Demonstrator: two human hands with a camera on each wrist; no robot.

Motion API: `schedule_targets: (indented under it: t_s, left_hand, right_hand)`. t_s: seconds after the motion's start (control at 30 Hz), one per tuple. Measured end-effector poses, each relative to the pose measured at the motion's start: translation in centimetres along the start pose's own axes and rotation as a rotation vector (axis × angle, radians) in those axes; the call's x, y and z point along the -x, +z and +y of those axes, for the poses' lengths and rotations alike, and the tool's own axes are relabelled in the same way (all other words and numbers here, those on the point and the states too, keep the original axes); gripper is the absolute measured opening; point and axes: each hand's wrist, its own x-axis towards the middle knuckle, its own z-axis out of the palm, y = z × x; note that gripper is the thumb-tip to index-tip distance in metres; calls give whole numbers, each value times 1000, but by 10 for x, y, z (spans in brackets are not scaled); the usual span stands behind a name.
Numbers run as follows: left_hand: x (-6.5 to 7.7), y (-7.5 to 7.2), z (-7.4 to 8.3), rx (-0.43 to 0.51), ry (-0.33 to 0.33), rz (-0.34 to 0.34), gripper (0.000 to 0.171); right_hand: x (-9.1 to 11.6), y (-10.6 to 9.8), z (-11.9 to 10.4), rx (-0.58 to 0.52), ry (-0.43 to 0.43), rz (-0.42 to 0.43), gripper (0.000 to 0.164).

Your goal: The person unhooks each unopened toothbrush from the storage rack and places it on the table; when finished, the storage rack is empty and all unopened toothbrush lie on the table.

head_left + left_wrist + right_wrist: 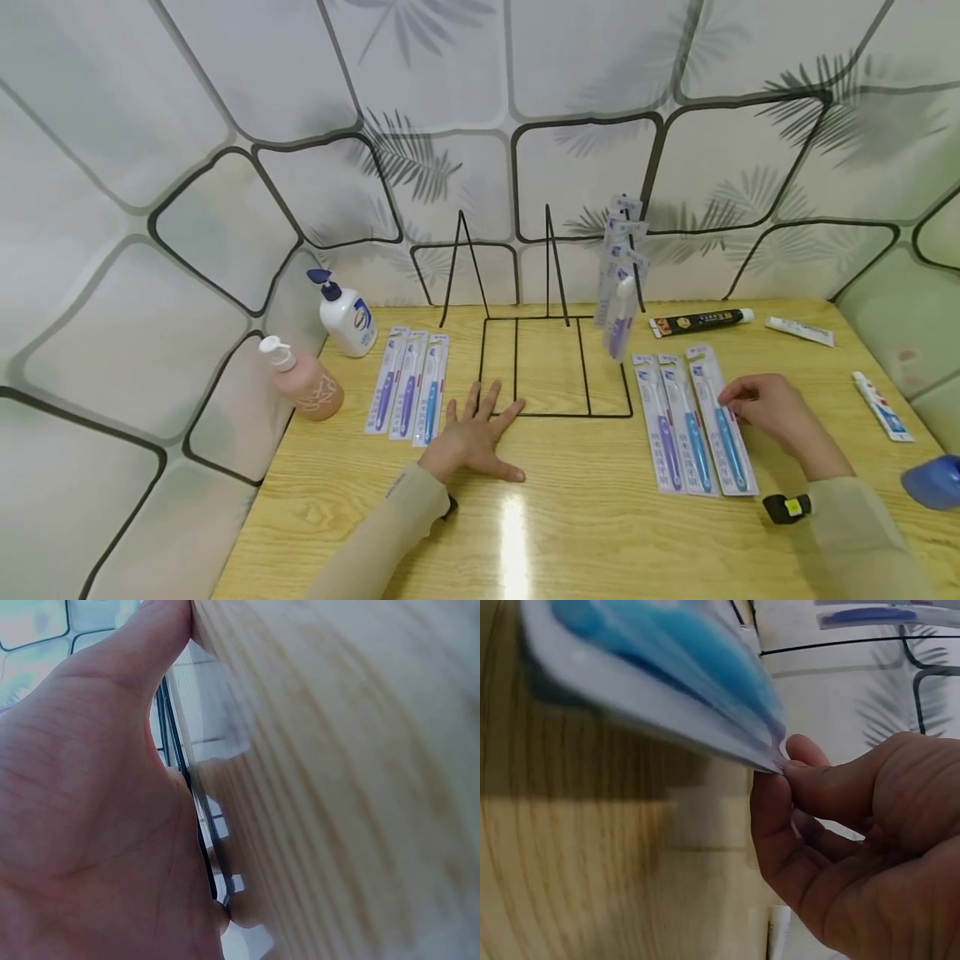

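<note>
Toothbrush pack [675, 656] shows its pinched edge clearest from right wrist.

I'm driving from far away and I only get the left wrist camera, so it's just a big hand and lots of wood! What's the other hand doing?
Observer: The right hand pinches the edge of a packaged blue toothbrush.
Operator: Ooh! Is anything hanging up?
Observer: Yes, several toothbrush packs hang at the right side of the black wire rack.
Operator: And what's standing way over on the left?
Observer: A white pump bottle and, nearer the person, a pink pump bottle.
</note>
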Motion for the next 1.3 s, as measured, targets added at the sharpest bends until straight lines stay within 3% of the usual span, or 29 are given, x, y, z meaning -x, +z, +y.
schedule_targets:
  t_s: [0.13, 0.27, 0.63, 0.73, 0.93, 1.07, 1.17, 1.3]
  left_hand:
    - [0, -1, 1, -1, 4, 0, 118]
    - [0, -1, 2, 0, 7, 1, 117]
    - [2, -4, 2, -6, -2, 7, 118]
    - [3, -4, 2, -7, -5, 3, 117]
    - [3, -4, 1, -2, -11, -3, 118]
    - [1, -4, 0, -3, -16, -7, 118]
    - [0, -3, 0, -2, -18, -10, 118]
    - [0, -1, 1, 7, -11, -13, 118]
  right_hand:
    - [-8, 1, 4, 12, 62, -60, 15]
    - [-9, 3, 7, 47, 82, -67, 13]
    - [-4, 4, -6, 221, 31, -8, 19]
    - [1, 8, -23, 207, -60, 60, 22]
    - [8, 33, -75, 27, -433, 299, 17]
    - [1, 46, -107, -50, -626, 377, 17]
    - [-7, 52, -123, -67, -665, 389, 22]
    - [-13, 59, -130, -76, -654, 408, 31]
